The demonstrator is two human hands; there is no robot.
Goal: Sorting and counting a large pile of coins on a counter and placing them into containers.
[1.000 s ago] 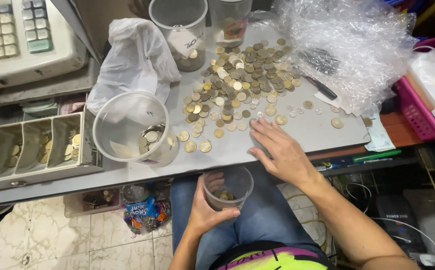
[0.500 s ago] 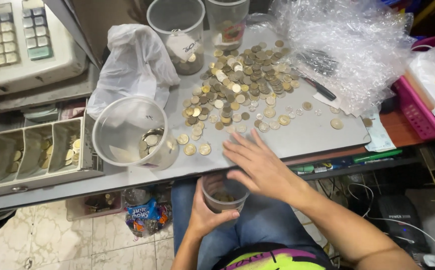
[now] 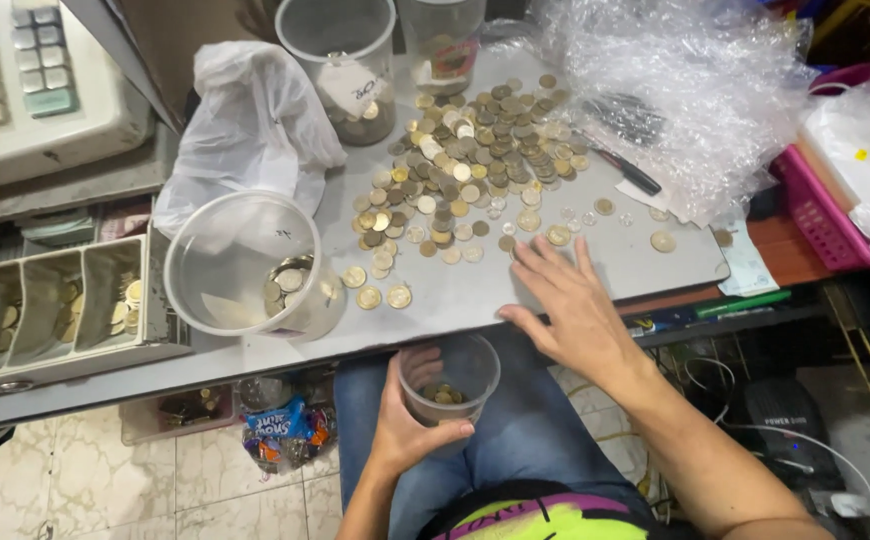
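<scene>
My left hand (image 3: 407,428) grips a small clear plastic cup (image 3: 452,374) with a few coins in its bottom, held just below the front edge of the grey table (image 3: 475,300). My right hand (image 3: 567,305) lies flat and open on the table, fingers spread, fingertips close to loose coins. A big pile of mixed gold and silver coins (image 3: 475,165) spreads across the table beyond it. A larger clear tub (image 3: 245,265) holding some coins stands to the left.
A cash register (image 3: 35,80) and an open coin drawer (image 3: 45,310) sit at the left. A white plastic bag (image 3: 250,120), two clear containers (image 3: 340,60), bubble wrap (image 3: 695,90), a black pen (image 3: 625,170) and a pink basket (image 3: 835,210) ring the pile.
My right hand went from the table edge over the cup, then back up onto the table near the loose coins. The cup stayed below the edge in my left hand.
</scene>
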